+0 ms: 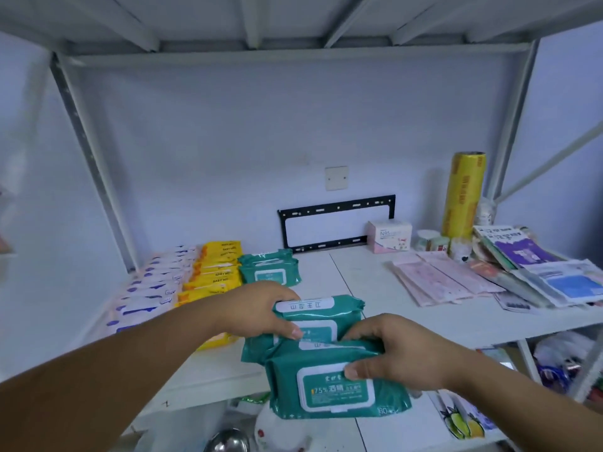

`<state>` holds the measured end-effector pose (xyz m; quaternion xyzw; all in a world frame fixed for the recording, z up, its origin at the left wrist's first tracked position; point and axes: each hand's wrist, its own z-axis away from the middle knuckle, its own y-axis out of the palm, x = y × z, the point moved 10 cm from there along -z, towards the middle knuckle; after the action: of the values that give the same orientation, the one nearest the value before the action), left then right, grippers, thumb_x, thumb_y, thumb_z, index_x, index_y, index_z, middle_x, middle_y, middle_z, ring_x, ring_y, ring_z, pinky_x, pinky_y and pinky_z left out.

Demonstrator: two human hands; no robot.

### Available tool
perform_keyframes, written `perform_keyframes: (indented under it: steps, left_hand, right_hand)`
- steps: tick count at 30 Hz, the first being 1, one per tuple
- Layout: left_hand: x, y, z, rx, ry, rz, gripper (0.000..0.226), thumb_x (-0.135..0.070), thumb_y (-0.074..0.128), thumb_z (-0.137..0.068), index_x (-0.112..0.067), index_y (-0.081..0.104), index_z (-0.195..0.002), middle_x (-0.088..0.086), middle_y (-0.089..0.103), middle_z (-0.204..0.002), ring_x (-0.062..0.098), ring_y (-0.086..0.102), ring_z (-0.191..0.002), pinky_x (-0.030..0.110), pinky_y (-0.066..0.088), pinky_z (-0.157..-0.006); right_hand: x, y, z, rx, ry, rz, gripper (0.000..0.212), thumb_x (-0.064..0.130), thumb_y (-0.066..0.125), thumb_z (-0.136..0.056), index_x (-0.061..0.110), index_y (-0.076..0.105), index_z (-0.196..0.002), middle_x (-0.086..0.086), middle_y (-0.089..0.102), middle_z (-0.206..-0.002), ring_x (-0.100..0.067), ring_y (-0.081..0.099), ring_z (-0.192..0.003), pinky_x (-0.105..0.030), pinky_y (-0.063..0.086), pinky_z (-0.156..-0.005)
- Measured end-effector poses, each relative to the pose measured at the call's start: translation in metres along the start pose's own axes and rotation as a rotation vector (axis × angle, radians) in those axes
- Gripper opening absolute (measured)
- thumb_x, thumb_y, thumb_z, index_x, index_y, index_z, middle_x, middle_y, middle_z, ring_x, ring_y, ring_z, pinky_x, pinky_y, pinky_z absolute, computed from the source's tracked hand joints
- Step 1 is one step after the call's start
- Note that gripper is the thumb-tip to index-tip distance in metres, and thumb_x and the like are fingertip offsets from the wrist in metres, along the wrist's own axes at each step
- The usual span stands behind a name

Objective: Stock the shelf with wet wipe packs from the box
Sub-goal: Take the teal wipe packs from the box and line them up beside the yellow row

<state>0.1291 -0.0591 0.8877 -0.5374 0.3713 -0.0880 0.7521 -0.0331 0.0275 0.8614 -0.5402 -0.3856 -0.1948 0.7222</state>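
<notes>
Left hand (257, 311) and right hand (403, 350) over the shelf (359, 282).
Left fingers curl round the farther pack (321, 318); right fingers pinch the nearer pack (336, 386) just below them.

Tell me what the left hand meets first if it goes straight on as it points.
Probably the pink flat packets: the left hand, gripping the upper teal pack, points right and back across bare shelf. Depth is unclear.
</notes>
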Motion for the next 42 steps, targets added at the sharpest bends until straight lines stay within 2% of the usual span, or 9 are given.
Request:
perform_keyframes:
  steps: [8,12,18,24,32,37,42]
  left_hand:
    - [0.084,-0.043,-0.04,0.001,0.079,0.072,0.033,-0.053,0.08,-0.077,-0.036,0.072,-0.104,-0.017,0.074,-0.103,0.003,0.07,-0.094,0.041,0.056,-0.091]
    - [0.108,-0.055,-0.058,-0.02,0.121,0.115,0.044,-0.061,0.078,-0.073,-0.036,0.071,-0.108,-0.015,0.074,-0.107,0.007,0.071,-0.097,0.044,0.057,-0.091]
    - [0.13,-0.06,-0.09,-0.029,0.125,0.154,0.038,-0.053,0.079,-0.077,-0.033,0.071,-0.108,-0.013,0.074,-0.105,0.008,0.071,-0.094,0.043,0.057,-0.09]
    - [0.149,-0.059,-0.134,-0.021,0.1,0.141,0.035,-0.045,0.079,-0.081,-0.031,0.071,-0.111,-0.013,0.074,-0.103,0.005,0.07,-0.092,0.037,0.057,-0.089]
    - [0.207,-0.063,-0.185,-0.017,-0.016,0.006,0.044,-0.049,0.076,-0.083,-0.031,0.068,-0.123,-0.009,0.071,-0.116,0.009,0.066,-0.102,0.037,0.053,-0.093]
    - [0.251,-0.06,-0.199,-0.029,-0.089,0.041,0.04,-0.047,0.075,-0.084,-0.032,0.068,-0.121,-0.012,0.071,-0.113,0.006,0.066,-0.101,0.039,0.055,-0.092]
    - [0.273,-0.052,-0.203,-0.004,-0.127,0.063,0.043,-0.048,0.07,-0.087,-0.037,0.063,-0.128,-0.015,0.068,-0.123,0.004,0.064,-0.108,0.036,0.053,-0.099]
  right_hand:
    - [0.024,0.014,-0.082,-0.1,0.074,0.067,0.028,0.035,0.079,-0.081,0.024,0.074,-0.107,0.013,0.077,-0.102,-0.006,0.074,-0.09,-0.035,0.059,-0.088]
    - [0.028,0.018,-0.108,-0.156,0.1,0.077,0.029,0.036,0.078,-0.083,0.026,0.074,-0.11,0.017,0.076,-0.105,-0.004,0.073,-0.092,-0.031,0.06,-0.088]
    - [0.019,0.008,-0.141,-0.16,0.145,0.148,0.029,0.036,0.078,-0.083,0.031,0.073,-0.112,0.023,0.075,-0.103,0.002,0.071,-0.091,-0.023,0.059,-0.084]
    - [-0.02,-0.006,-0.19,-0.156,0.161,0.109,0.03,0.037,0.079,-0.081,0.032,0.072,-0.11,0.023,0.075,-0.104,0.001,0.072,-0.092,-0.026,0.059,-0.088]
    - [-0.061,-0.021,-0.274,-0.099,0.126,0.098,0.035,0.044,0.077,-0.076,0.035,0.07,-0.109,0.018,0.074,-0.106,-0.003,0.071,-0.095,-0.034,0.059,-0.089]
    - [-0.076,-0.015,-0.321,-0.036,0.113,0.061,0.032,0.037,0.079,-0.077,0.036,0.07,-0.108,0.018,0.073,-0.106,-0.002,0.07,-0.096,-0.033,0.058,-0.092]
    - [-0.08,0.002,-0.355,0.02,0.081,0.018,0.034,0.028,0.082,-0.079,0.032,0.07,-0.11,0.016,0.073,-0.108,-0.002,0.069,-0.099,-0.031,0.056,-0.096]
